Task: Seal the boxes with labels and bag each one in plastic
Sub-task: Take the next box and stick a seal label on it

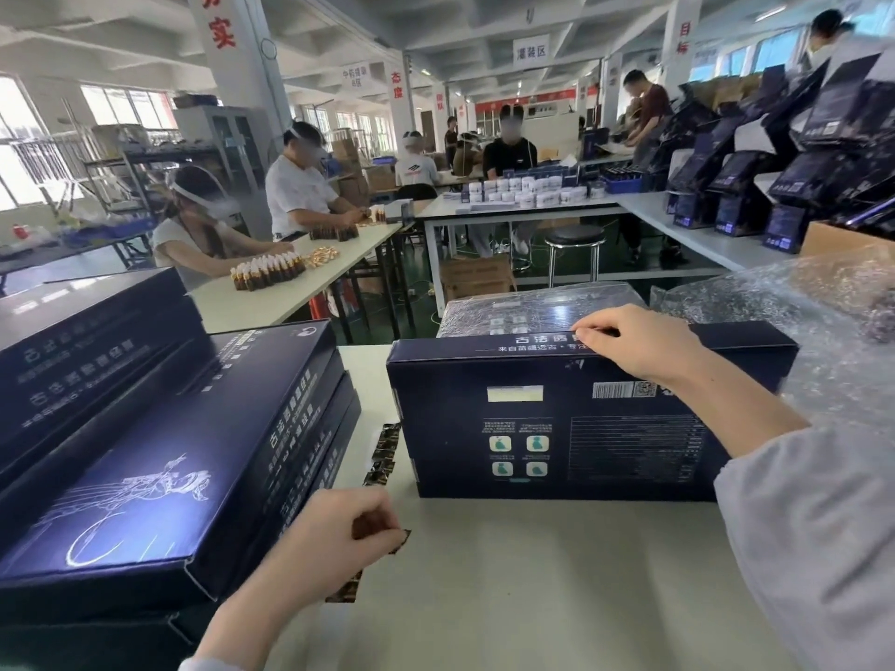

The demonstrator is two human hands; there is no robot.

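A dark navy box [557, 428] stands on its long edge in the middle of the white table [532, 588], its printed back facing me. My right hand [634, 346] rests on its top edge, fingers curled over the far rim. My left hand [339, 530] is low at the front left and pinches a small dark label [399, 542] between thumb and fingers. A strip of dark labels [382, 457] lies on the table between the box and the left stack. Behind the standing box lies a box wrapped in clear plastic [537, 309].
Several navy boxes [160, 457] are stacked at my left. Crumpled bubble plastic [823, 322] fills the right side. Beyond the table people sit at other benches with small bottles, and more dark boxes are piled at the back right.
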